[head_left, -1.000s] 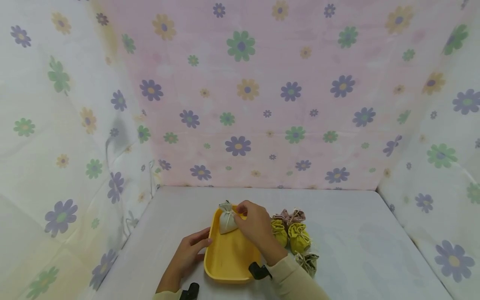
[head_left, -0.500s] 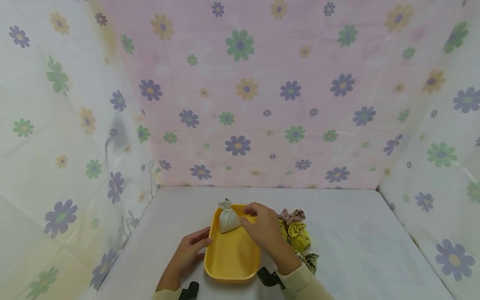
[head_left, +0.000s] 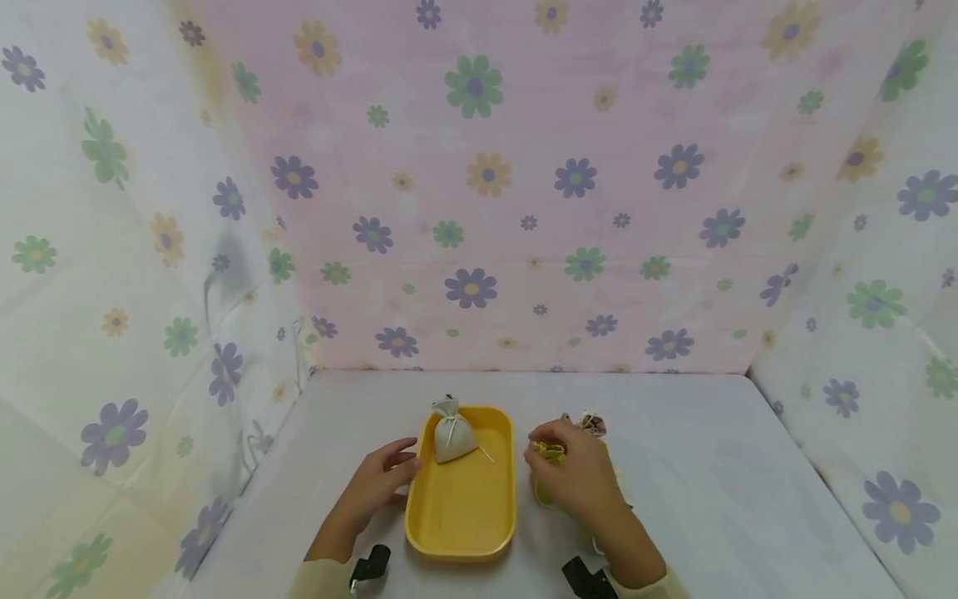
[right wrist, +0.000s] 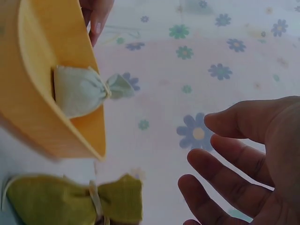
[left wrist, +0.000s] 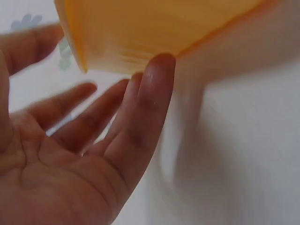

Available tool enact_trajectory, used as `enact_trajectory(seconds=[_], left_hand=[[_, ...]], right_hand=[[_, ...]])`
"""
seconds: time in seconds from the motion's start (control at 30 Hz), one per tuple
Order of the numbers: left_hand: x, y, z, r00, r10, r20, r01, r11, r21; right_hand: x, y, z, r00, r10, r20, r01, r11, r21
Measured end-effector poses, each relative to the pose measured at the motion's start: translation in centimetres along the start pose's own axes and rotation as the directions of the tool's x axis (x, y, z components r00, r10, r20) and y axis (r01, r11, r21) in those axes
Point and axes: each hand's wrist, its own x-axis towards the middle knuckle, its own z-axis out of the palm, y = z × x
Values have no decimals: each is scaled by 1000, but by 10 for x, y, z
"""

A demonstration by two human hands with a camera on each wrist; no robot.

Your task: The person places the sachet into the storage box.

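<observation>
Right hand [head_left: 584, 478] quit one tray's [head_left: 460, 516] one white pouch [head_left: 454, 437]; left hand's [head_left: 374, 482] fingers also released.

Tray [head_left: 460, 516]: yellow plastic, rounded corners, raised walls, flat on the surface [head_left: 696, 466], long side running away from the person. Left hand [head_left: 379, 481] at its left wall, fingers loosely bent. Pale grey bag [head_left: 454, 438]: cloth, full, neck cinched with string, sits inside at the far left corner, neck up past the rim, string end trailing right across the tray floor. Yellow-green bag [right wrist: 56, 200]: cloth, neck tied with light string, right of the tray, separate from it. Right hand [head_left: 582, 476] partly hides it in head view.
</observation>
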Motion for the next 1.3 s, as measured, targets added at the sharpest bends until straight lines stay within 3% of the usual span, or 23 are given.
enact_trajectory(seconds=[0.23, 0.6, 1.03, 1.3], left_hand=[[7, 3, 6, 999, 23, -47, -16, 991, 135], [8, 0, 6, 998, -40, -42, 43, 997, 70], [11, 2, 8, 997, -82, 5, 82, 996, 39], [9, 2, 8, 996, -92, 5, 92, 995, 48]], right_hand=[[-18, 16, -22, 994, 102, -39, -105, 992, -72], [-42, 49, -41, 984, 133, -120, -142, 987, -75], [-58, 73, -47, 969, 248, 7, -246, 965, -87], [-64, 95, -45, 974, 220, 42, -215, 971, -106]])
